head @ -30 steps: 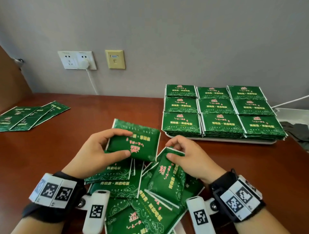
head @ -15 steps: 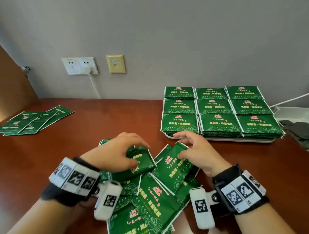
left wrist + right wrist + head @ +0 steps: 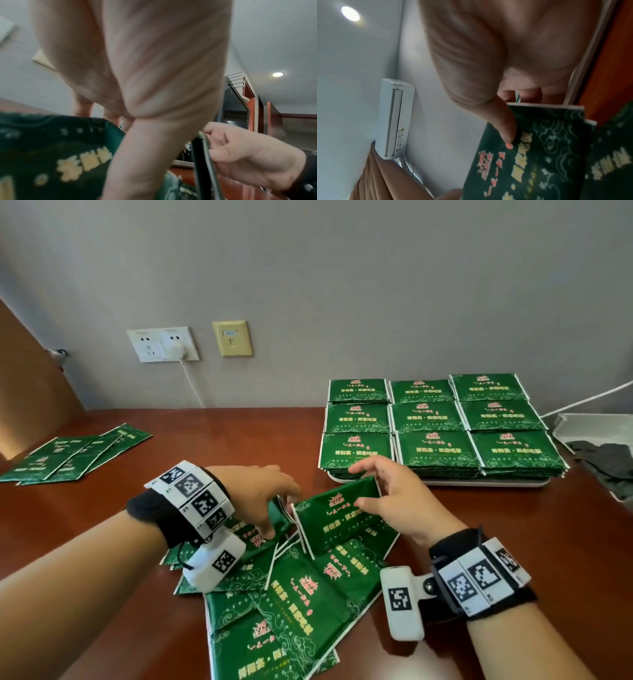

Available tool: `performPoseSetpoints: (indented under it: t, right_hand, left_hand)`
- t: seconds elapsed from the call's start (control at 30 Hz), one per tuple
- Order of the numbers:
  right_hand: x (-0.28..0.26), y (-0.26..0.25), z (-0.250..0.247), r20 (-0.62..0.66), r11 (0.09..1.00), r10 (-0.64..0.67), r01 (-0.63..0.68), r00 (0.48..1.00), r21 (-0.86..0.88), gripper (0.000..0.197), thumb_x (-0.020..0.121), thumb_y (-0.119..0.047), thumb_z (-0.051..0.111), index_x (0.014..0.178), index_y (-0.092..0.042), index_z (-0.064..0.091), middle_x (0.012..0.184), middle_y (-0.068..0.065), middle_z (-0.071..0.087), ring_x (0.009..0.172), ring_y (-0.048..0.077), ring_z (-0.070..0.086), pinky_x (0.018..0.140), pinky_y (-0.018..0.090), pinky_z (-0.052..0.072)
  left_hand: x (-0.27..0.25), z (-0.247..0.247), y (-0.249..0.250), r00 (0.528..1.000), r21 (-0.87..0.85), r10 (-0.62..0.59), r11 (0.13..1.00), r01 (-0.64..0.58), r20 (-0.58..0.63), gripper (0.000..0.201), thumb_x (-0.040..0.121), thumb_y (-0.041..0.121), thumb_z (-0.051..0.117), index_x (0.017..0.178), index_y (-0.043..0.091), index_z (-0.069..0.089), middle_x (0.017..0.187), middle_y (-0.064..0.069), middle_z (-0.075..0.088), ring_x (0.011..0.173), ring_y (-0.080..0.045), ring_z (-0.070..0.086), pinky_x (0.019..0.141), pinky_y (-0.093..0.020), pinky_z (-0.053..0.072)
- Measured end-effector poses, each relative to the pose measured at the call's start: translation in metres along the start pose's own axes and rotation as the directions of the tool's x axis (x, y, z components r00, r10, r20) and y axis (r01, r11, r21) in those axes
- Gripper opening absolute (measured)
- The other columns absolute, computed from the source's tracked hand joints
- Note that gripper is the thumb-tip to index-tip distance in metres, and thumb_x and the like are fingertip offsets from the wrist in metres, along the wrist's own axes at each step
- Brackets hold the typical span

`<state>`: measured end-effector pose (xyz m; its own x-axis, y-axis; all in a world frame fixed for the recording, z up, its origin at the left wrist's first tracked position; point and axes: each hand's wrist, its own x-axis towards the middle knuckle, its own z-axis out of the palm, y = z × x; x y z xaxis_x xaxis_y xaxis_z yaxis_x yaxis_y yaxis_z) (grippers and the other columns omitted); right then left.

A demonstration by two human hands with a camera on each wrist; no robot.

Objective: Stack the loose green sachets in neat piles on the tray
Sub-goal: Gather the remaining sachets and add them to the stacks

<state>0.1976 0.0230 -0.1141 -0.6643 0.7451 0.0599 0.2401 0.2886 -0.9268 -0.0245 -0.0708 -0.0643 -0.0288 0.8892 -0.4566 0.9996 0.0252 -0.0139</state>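
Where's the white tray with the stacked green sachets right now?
In the head view the white tray sits at the right rear of the wooden table, near the grey wall, just beyond the right hand; it carries nine green sachet piles.
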Motion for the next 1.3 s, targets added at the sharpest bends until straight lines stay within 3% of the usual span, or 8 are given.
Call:
performPoseSetpoints:
  t: [0.2, 0.33, 0.4, 0.53, 0.67, 0.9, 1.1, 1.3]
  right_hand:
    - [0.003, 0.000, -0.002, -0.026, 1.000, 0.006, -0.006, 1.000, 0.005, 0.028, 0.093, 0.000, 0.064, 0.097, -0.028, 0.063, 0.112, -0.004, 0.062, 0.098, 0.017, 0.064, 0.079, 0.034, 0.058]
    - [0.003, 0.002, -0.005, -0.021, 1.000, 0.010, -0.011, 1.000, -0.022, 0.030, 0.087, 0.004, 0.070, 0.096, -0.024, 0.063, 0.107, 0.000, 0.066, 0.097, 0.020, 0.065, 0.081, 0.034, 0.057]
    - [0.002, 0.003, -0.006, 0.015, 0.997, 0.020, -0.019, 1.000, -0.079, 0.035, 0.083, 0.006, 0.073, 0.099, -0.024, 0.063, 0.105, -0.001, 0.067, 0.096, 0.018, 0.066, 0.082, 0.034, 0.058]
    - [0.003, 0.007, -0.006, 0.052, 0.979, 0.063, -0.052, 0.997, -0.195, 0.037, 0.081, 0.004, 0.075, 0.101, -0.025, 0.062, 0.102, -0.002, 0.067, 0.089, 0.016, 0.067, 0.074, 0.031, 0.059]
    - [0.003, 0.008, -0.005, 0.006, 0.979, 0.017, -0.015, 1.000, -0.202, 0.033, 0.085, -0.003, 0.075, 0.104, -0.025, 0.060, 0.100, -0.003, 0.065, 0.088, 0.017, 0.065, 0.069, 0.027, 0.056]
    - [0.002, -0.010, -0.013, -0.188, 0.959, -0.102, 0.146, 0.977, 0.241, 0.058, 0.085, 0.007, 0.073, 0.121, -0.032, 0.052, 0.109, 0.003, 0.068, 0.091, 0.020, 0.073, 0.066, 0.037, 0.063]
    - [0.042, -0.040, -0.080, -0.344, 0.955, -0.149, 0.226, 0.927, 0.194, 0.037, 0.086, 0.002, 0.074, 0.111, -0.022, 0.063, 0.103, -0.001, 0.072, 0.076, 0.017, 0.073, 0.062, 0.032, 0.061]
    - [0.075, -0.024, -0.153, -0.432, 0.969, -0.102, 0.188, 0.896, 0.161, 0.025, 0.092, 0.000, 0.067, 0.104, -0.022, 0.071, 0.104, -0.001, 0.065, 0.062, 0.002, 0.064, 0.072, 0.037, 0.063]
  left_hand:
    - [-0.025, -0.009, -0.025, 0.943, -0.512, -0.020, 0.843, -0.164, -0.333, 0.028, 0.081, 0.019, 0.081, 0.086, 0.015, 0.054, 0.077, 0.007, 0.069, 0.068, -0.007, 0.064, 0.065, -0.023, 0.051]
    - [-0.042, 0.015, -0.030, 0.803, -0.772, -0.278, 0.552, -0.316, -0.528, 0.026, 0.084, 0.011, 0.073, 0.097, 0.007, 0.052, 0.081, -0.007, 0.073, 0.067, -0.021, 0.072, 0.060, -0.033, 0.060]
    - [-0.043, 0.038, -0.027, 0.758, -0.787, -0.349, 0.517, -0.335, -0.552, 0.036, 0.081, 0.011, 0.073, 0.110, 0.012, 0.053, 0.085, -0.007, 0.073, 0.069, -0.020, 0.073, 0.062, -0.036, 0.063]
    - [-0.044, 0.071, -0.023, 0.795, -0.765, -0.289, 0.566, -0.308, -0.534, 0.071, 0.075, -0.002, 0.080, 0.130, 0.030, 0.049, 0.087, 0.008, 0.073, 0.074, -0.006, 0.071, 0.066, -0.014, 0.054]
    - [-0.043, 0.075, -0.032, 0.805, -0.804, -0.305, 0.501, -0.319, -0.509, 0.072, 0.081, -0.002, 0.076, 0.130, 0.046, 0.053, 0.106, -0.002, 0.071, 0.087, -0.024, 0.073, 0.065, -0.031, 0.060]
    - [-0.036, 0.054, -0.031, 0.749, -0.865, -0.435, 0.201, -0.460, -0.500, 0.043, 0.088, 0.000, 0.063, 0.118, 0.031, 0.064, 0.112, -0.016, 0.067, 0.072, -0.026, 0.068, 0.051, -0.032, 0.058]
    - [-0.010, -0.019, -0.022, 0.722, -0.844, -0.523, -0.012, -0.537, -0.453, 0.038, 0.100, -0.003, 0.045, 0.108, 0.018, 0.076, 0.109, -0.008, 0.068, 0.082, -0.020, 0.063, 0.060, -0.027, 0.059]
    - [0.044, -0.099, 0.010, 0.731, -0.836, -0.432, 0.114, -0.537, -0.529, 0.031, 0.095, -0.007, 0.055, 0.104, 0.014, 0.075, 0.094, -0.010, 0.075, 0.071, -0.011, 0.068, 0.062, -0.018, 0.054]
